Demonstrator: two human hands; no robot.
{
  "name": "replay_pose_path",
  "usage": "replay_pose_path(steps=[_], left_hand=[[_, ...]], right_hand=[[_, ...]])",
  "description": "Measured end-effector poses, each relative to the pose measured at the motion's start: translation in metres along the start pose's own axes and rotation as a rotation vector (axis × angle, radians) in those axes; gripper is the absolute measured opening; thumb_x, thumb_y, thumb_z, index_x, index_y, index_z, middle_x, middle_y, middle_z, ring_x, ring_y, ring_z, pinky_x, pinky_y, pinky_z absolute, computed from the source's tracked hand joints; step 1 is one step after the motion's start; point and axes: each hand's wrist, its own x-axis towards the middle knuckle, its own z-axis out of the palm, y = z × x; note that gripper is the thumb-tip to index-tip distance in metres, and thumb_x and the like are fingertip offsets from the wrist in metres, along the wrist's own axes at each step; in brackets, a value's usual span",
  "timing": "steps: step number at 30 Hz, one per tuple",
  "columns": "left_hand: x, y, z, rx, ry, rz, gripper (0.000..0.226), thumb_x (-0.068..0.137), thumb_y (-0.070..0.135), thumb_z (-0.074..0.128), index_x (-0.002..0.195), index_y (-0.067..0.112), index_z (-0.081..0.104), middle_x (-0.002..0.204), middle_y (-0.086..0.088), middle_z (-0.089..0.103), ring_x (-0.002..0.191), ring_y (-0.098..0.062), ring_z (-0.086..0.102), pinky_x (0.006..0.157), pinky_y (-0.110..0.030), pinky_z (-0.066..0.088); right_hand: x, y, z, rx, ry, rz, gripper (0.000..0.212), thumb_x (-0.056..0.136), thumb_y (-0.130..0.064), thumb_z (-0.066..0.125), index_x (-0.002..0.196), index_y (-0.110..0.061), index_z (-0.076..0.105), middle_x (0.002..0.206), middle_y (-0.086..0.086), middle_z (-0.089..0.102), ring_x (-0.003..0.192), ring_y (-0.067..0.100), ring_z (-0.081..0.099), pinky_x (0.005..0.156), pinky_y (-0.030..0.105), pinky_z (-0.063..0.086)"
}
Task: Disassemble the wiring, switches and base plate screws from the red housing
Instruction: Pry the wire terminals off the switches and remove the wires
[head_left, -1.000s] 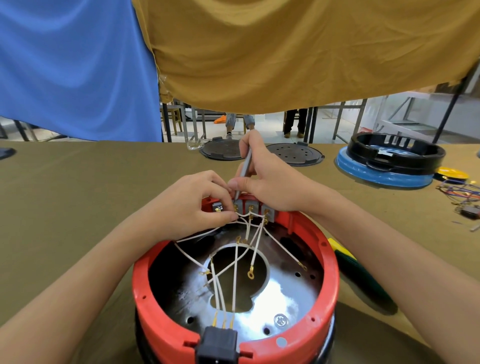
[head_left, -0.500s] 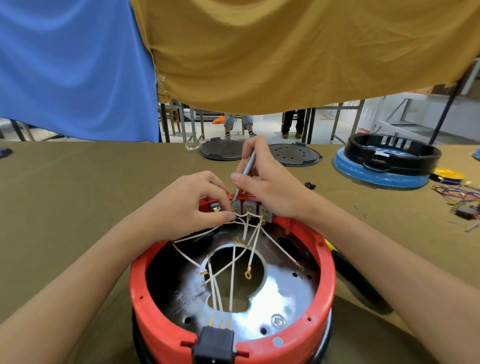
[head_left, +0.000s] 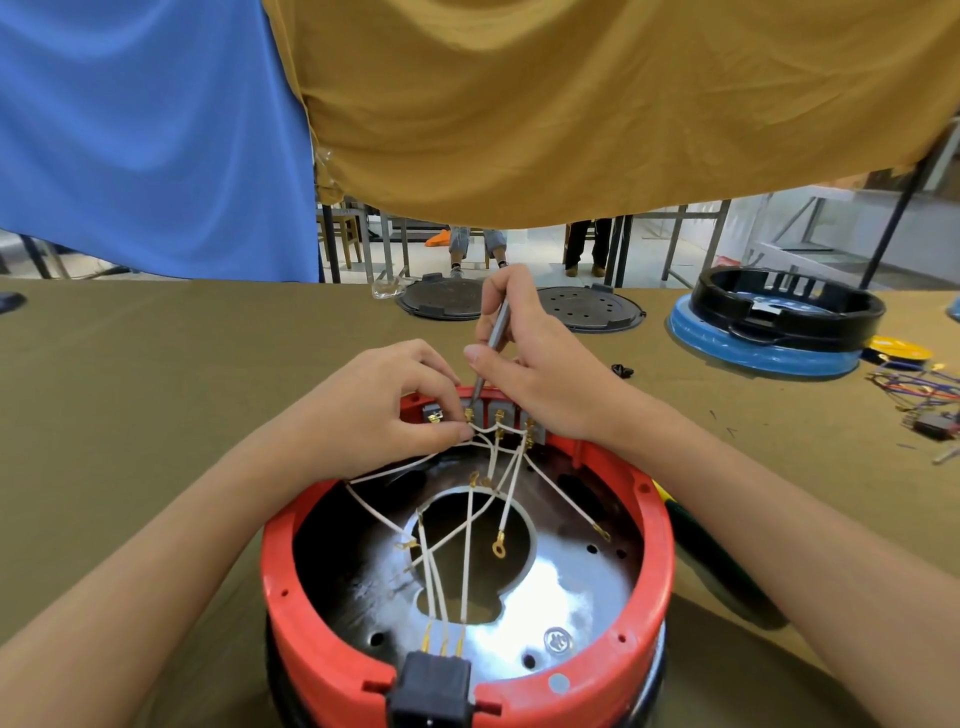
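The round red housing stands in front of me, open side up, with a shiny metal base plate inside. White wires with brass terminals run from a black socket at the near rim to grey switches at the far rim. My left hand pinches a white wire at the leftmost switch. My right hand grips a thin grey metal tool, its tip down at that switch's terminal. A screw sits in the plate near the socket.
Two dark round plates lie at the table's far edge. A black ring on a blue base stands far right, with loose coloured wires beside it. A green-and-yellow tool lies right of the housing. Cloths hang behind.
My right hand has lifted a little, and the tool's tip now points at the leftmost switch terminal. My left hand keeps its pinch on the wire.
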Motion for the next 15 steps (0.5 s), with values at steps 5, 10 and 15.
replay_pose_path(steps=[5,10,15], left_hand=[[-0.001,0.002,0.001,-0.005,0.003,0.005,0.008,0.08,0.042,0.077,0.076,0.044,0.07,0.111,0.016,0.059,0.102,0.004,0.055,0.094,-0.019,0.041],[-0.001,0.0,0.002,0.002,0.013,0.0,0.007,0.08,0.044,0.076,0.079,0.037,0.075,0.111,0.016,0.059,0.101,0.003,0.056,0.094,-0.022,0.042],[0.0,-0.001,0.002,-0.001,0.012,0.003,0.007,0.08,0.045,0.075,0.079,0.038,0.075,0.112,0.015,0.06,0.102,0.002,0.056,0.095,-0.025,0.043]], right_hand=[[0.003,0.002,-0.001,0.102,-0.056,0.094,0.026,0.1,-0.005,0.052,0.106,-0.015,0.029,0.083,0.006,0.049,0.054,0.004,0.039,0.053,0.018,0.038],[0.007,0.009,-0.004,0.23,-0.077,0.24,0.028,0.099,-0.005,0.055,0.107,-0.017,0.03,0.086,0.009,0.051,0.061,0.011,0.042,0.063,0.029,0.037],[0.003,0.008,-0.001,0.201,-0.02,0.18,0.026,0.098,-0.005,0.055,0.109,-0.015,0.033,0.083,0.009,0.052,0.067,0.021,0.044,0.064,0.045,0.039]])
